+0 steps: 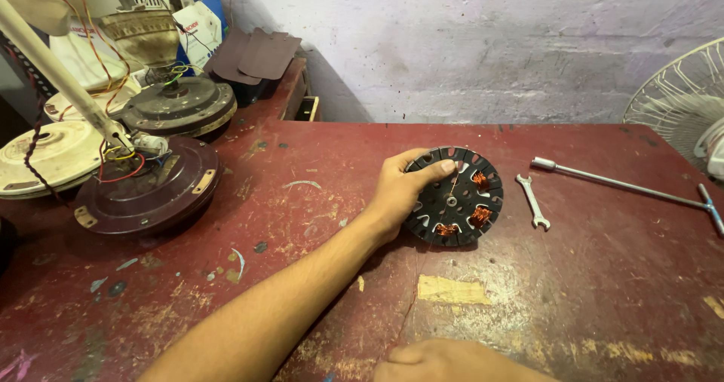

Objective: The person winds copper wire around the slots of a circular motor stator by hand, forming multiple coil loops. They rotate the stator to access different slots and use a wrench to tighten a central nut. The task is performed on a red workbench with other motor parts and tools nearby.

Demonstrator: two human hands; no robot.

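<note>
Head view: the left hand (403,193) grips the left edge of a black slotted disc (455,197) with copper coils, mid-table (588,276). The right hand (445,362) rests curled at the near edge, holding nothing visible. A spanner (533,200) and T-wrench (630,186) lie right; fan motors (147,186) crowd the left.

My left arm (249,322) runs bare from the lower left of the frame to the centre, no sleeve, watch or band on it. My left grip (400,193) and right grip (445,361) wear no gloves or rings.
</note>
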